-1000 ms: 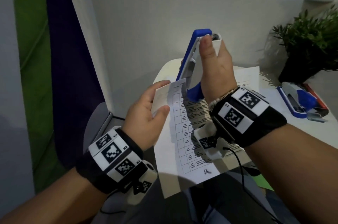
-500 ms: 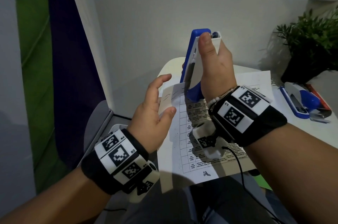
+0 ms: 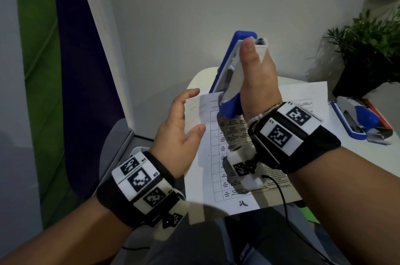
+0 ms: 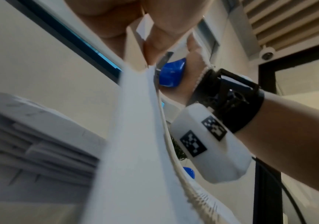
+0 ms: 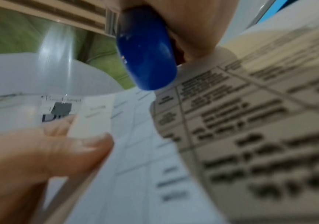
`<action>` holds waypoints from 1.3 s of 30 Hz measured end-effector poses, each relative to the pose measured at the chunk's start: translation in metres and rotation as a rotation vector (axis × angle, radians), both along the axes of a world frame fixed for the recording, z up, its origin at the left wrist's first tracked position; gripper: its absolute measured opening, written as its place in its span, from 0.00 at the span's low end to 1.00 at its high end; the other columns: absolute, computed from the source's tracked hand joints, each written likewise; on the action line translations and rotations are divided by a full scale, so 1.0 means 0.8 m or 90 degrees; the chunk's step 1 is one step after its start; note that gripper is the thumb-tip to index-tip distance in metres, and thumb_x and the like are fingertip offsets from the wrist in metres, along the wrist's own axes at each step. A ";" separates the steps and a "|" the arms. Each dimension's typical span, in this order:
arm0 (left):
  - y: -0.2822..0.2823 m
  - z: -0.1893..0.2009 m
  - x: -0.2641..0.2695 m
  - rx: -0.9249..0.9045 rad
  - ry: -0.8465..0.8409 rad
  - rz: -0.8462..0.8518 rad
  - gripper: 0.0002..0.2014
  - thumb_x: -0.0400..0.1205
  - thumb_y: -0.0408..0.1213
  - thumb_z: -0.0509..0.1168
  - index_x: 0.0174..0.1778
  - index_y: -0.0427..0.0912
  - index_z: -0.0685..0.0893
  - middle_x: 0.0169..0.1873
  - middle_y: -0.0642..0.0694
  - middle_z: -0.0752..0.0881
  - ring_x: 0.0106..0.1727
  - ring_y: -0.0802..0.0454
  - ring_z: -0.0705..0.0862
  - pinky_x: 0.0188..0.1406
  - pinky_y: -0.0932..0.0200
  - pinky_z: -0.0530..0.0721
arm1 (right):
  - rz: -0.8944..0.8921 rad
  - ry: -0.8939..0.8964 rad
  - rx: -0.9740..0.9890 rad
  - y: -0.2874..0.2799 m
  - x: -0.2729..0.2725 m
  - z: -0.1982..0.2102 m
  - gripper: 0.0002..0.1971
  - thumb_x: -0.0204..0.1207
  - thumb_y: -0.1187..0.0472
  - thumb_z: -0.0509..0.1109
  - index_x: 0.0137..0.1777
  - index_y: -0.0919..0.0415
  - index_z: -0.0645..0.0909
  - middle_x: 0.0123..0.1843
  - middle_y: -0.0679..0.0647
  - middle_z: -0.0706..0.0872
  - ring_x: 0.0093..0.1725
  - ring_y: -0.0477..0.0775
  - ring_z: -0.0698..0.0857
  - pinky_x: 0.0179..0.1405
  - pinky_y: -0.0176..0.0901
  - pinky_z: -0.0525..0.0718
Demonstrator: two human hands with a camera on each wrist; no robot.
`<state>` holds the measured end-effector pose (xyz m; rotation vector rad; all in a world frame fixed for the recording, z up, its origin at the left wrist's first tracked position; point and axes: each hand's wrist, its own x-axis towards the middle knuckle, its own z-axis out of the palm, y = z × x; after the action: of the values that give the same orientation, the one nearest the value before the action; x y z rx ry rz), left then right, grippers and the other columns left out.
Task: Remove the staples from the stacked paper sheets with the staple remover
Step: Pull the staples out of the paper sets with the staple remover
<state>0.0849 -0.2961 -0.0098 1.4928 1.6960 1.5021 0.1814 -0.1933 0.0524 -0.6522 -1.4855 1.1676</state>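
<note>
right hand [image 3: 259, 83] fist round upright staple remover [image 3: 232, 79], blue end at top edge of paper sheets [image 3: 205, 186] | left hand [image 3: 175, 130] pinches lifted corner | sheets overhang table [image 3: 201, 79] near edge | spare stapler [image 3: 359, 119], potted plant [image 3: 372, 52] well right

Glossy blue-and-white plastic staple remover [image 3: 229, 76]; matt printed paper sheets [image 3: 207, 178]; black cloth wristbands [image 3: 324, 143].

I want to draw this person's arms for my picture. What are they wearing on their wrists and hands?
The left hand and right hand are bare: no gloves, no sleeves. Each wrist wears a wide black strap with white blocks printed with black square codes, and a small white box below. A thin black cable leaves the right box; a white bead bracelet sits beside that strap.
</note>
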 end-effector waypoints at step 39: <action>0.015 -0.053 -0.052 -0.019 0.271 -0.025 0.26 0.69 0.13 0.65 0.49 0.50 0.90 0.55 0.71 0.78 0.62 0.79 0.73 0.68 0.70 0.71 | -0.308 -0.079 -0.327 0.053 0.073 -0.103 0.53 0.46 0.16 0.59 0.62 0.55 0.76 0.53 0.56 0.83 0.58 0.65 0.84 0.65 0.65 0.79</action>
<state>0.0430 -0.2841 -0.0523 1.9202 1.8931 1.1885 0.2400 -0.1510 -0.0303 -1.3706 -1.0325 1.1358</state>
